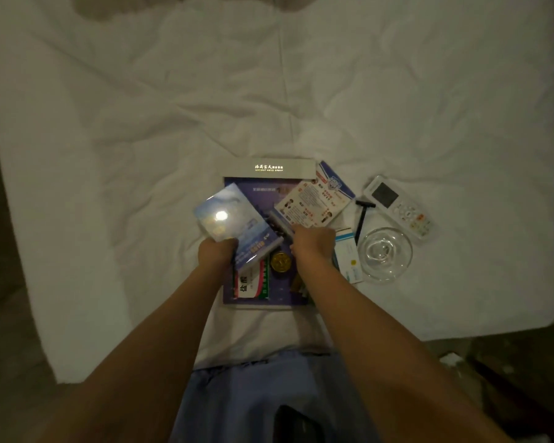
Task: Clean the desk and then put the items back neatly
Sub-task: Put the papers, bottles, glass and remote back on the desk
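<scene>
The left hand (216,251) grips a glossy booklet (234,225) by its near left corner, fingers curled under and out of sight, the thumb side on top. The booklet tilts up off the pile and catches a bright glare, so its cover is likely slick; it looks thin, light and bendy, and a corner pinch will probably let it droop. A hold nearer the spine or along the near edge would steady it.

Below it a purple folder (263,302) lies flat on the white bed (141,123), carrying the rest: a green and red box (251,284) just under the booklet, and a gold round tin (280,262) between the two wrists. The box seems light card, easy to lift by its sides; the tin is small and hard, best taken by its rim.

The right hand (312,243) is closed on a slim grey strip (280,223), perhaps a card's edge; its fingers are hidden beneath, so I cannot tell exactly how they pinch. Just beyond lies an orange leaflet (307,204) over a blue card (336,183), both limp paper.

Right of the hand, touching nothing held: a white packet (347,254), a black razor (362,219), a glass bowl (384,254), fragile, heavy for its size and slippery, wanting a grip on its rim, and a remote (400,207).
</scene>
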A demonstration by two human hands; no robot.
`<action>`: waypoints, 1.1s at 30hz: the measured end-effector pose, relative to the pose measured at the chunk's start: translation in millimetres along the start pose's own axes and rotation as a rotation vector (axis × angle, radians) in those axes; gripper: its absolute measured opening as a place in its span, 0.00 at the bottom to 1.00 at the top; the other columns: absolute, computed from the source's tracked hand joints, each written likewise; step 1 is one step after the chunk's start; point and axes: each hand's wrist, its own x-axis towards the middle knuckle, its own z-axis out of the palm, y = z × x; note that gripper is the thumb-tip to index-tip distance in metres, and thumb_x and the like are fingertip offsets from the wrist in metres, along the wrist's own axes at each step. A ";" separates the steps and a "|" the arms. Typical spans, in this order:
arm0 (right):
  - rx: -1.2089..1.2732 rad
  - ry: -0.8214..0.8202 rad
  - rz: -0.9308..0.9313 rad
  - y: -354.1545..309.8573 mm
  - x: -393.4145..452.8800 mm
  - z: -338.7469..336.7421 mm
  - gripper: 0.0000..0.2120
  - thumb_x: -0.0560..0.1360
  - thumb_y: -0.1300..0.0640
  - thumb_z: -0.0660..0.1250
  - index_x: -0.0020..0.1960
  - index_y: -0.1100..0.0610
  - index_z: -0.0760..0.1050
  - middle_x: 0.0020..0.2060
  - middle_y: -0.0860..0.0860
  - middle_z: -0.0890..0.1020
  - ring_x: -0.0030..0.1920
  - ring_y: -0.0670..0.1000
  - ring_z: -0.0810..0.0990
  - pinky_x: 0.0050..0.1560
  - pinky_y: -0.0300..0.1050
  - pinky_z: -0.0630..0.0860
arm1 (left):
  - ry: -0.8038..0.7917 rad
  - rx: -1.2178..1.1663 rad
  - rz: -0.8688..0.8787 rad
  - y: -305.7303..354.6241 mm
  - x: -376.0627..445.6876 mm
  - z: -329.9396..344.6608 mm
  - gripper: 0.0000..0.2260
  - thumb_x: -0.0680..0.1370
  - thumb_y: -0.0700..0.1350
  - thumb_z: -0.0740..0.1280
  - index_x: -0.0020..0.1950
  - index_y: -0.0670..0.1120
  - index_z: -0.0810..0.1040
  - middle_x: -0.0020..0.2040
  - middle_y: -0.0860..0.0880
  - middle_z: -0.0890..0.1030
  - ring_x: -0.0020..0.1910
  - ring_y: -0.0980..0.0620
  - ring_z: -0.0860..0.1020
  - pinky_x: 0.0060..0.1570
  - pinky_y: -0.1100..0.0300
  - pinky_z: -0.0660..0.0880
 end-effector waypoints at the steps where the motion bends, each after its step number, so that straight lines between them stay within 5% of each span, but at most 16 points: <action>1: 0.004 0.014 0.010 0.1 0.5 2.9 0.24 0.69 0.56 0.73 0.61 0.60 0.68 0.56 0.58 0.79 0.49 0.60 0.81 0.47 0.58 0.81 | -0.021 -0.008 0.014 -0.6 -0.8 -1.1 0.11 0.75 0.31 0.63 0.56 0.32 0.75 0.45 0.39 0.78 0.40 0.44 0.77 0.37 0.58 0.76; 6: -0.006 0.037 -0.038 3.7 0.4 5.2 0.30 0.69 0.54 0.75 0.63 0.59 0.64 0.59 0.59 0.76 0.55 0.61 0.78 0.55 0.60 0.77 | -0.091 -0.041 0.091 -10.0 1.1 -10.0 0.12 0.78 0.34 0.61 0.61 0.38 0.74 0.54 0.39 0.79 0.49 0.41 0.80 0.44 0.54 0.77; 10: -0.027 -0.021 -0.109 17.2 0.0 -1.7 0.24 0.71 0.56 0.72 0.62 0.61 0.67 0.58 0.57 0.79 0.56 0.59 0.78 0.56 0.57 0.77 | -0.108 -0.084 0.091 -18.2 -3.1 -22.2 0.08 0.79 0.35 0.60 0.54 0.43 0.76 0.46 0.44 0.80 0.38 0.49 0.79 0.33 0.59 0.75; 14: 0.136 -0.081 0.026 17.2 0.2 -0.7 0.19 0.71 0.56 0.73 0.59 0.61 0.75 0.52 0.57 0.81 0.46 0.55 0.80 0.45 0.47 0.78 | -0.093 -0.124 0.109 -28.6 -7.0 -38.3 0.10 0.79 0.34 0.58 0.47 0.47 0.75 0.44 0.46 0.79 0.38 0.50 0.78 0.35 0.56 0.75; 18: 0.301 -0.170 0.132 9.1 4.8 -1.4 0.10 0.72 0.63 0.71 0.52 0.61 0.75 0.40 0.55 0.79 0.32 0.49 0.73 0.36 0.42 0.74 | -0.026 -0.118 0.135 -36.1 -8.5 -57.4 0.10 0.80 0.34 0.57 0.60 0.42 0.71 0.51 0.43 0.78 0.39 0.51 0.77 0.34 0.56 0.74; 23: 0.461 -0.282 0.209 4.3 7.0 -4.1 0.03 0.73 0.64 0.69 0.44 0.62 0.75 0.46 0.55 0.80 0.44 0.54 0.79 0.41 0.43 0.79 | 0.011 -0.131 0.151 -40.4 -14.4 -73.7 0.09 0.80 0.33 0.57 0.58 0.43 0.69 0.54 0.42 0.77 0.39 0.51 0.77 0.35 0.56 0.74; 25: 0.538 -0.309 0.186 3.6 1.7 -7.4 0.06 0.75 0.64 0.67 0.52 0.61 0.76 0.49 0.54 0.80 0.44 0.52 0.79 0.36 0.36 0.77 | 0.013 -0.137 0.170 -38.2 -22.3 -76.7 0.10 0.79 0.33 0.57 0.59 0.42 0.69 0.54 0.42 0.76 0.39 0.52 0.76 0.35 0.57 0.74; 28: 0.561 -0.374 0.137 -2.4 -19.6 -19.1 0.15 0.78 0.65 0.63 0.65 0.64 0.70 0.49 0.54 0.77 0.53 0.55 0.78 0.50 0.40 0.75 | 0.004 -0.151 0.210 -28.3 -39.6 -83.0 0.14 0.79 0.32 0.57 0.64 0.39 0.69 0.57 0.40 0.77 0.39 0.51 0.77 0.35 0.57 0.74; 31: 0.574 -0.392 0.087 -9.0 -45.9 -36.3 0.17 0.78 0.67 0.60 0.67 0.64 0.67 0.56 0.59 0.77 0.60 0.59 0.76 0.57 0.49 0.74 | -0.023 -0.157 0.287 -10.0 -64.4 -93.6 0.15 0.78 0.32 0.57 0.65 0.38 0.69 0.60 0.38 0.77 0.40 0.50 0.77 0.35 0.56 0.74; 33: 0.619 -0.399 0.038 -15.8 -67.4 -53.6 0.15 0.78 0.68 0.61 0.64 0.63 0.69 0.50 0.59 0.78 0.52 0.58 0.78 0.53 0.49 0.76 | -0.046 -0.155 0.348 5.1 -84.6 -101.2 0.15 0.78 0.32 0.57 0.65 0.39 0.69 0.60 0.38 0.77 0.43 0.48 0.78 0.35 0.57 0.74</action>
